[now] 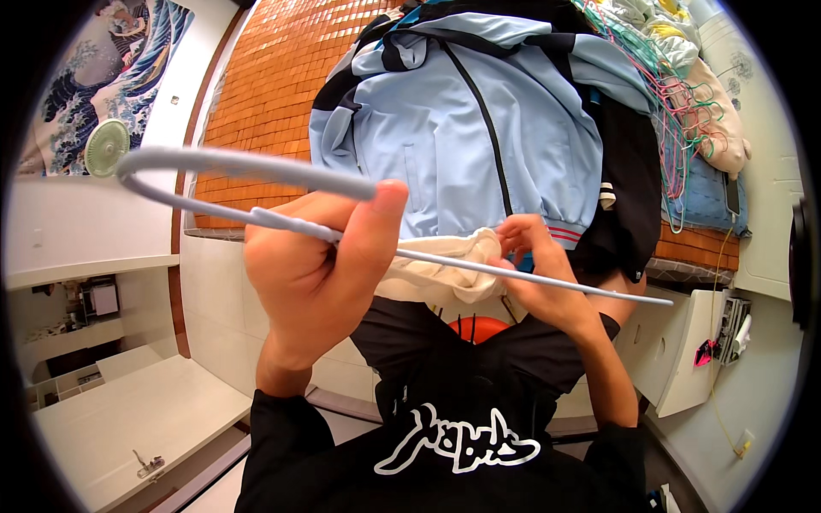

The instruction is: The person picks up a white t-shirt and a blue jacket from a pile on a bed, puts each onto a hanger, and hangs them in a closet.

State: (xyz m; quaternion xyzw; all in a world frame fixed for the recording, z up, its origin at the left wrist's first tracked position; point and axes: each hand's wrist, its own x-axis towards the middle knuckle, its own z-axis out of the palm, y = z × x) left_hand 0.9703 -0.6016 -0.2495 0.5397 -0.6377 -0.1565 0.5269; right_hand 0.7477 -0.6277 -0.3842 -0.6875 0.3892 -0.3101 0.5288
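Observation:
A grey clothes hanger [288,224] is gripped in my left hand [314,282], with its curved hook end pointing left, close to the camera. Its thin straight part runs right, in front of my right hand [545,282]. Over my lap, a cream cloth garment [471,288] hangs bunched, its gathered edge pinched by my right fingers; the fingertips are partly hidden by cloth and hanger. Just beyond lies a light blue jacket [442,128] with black trim, its front zip closed and its hem near both hands.
Dark clothing [622,173] sticks out from under the jacket on a bed with a brown tile mat [269,90]. To the right are tangled coloured hangers [673,134], a plush toy [709,112] and a phone [732,195]. Something red [481,329] shows between my legs.

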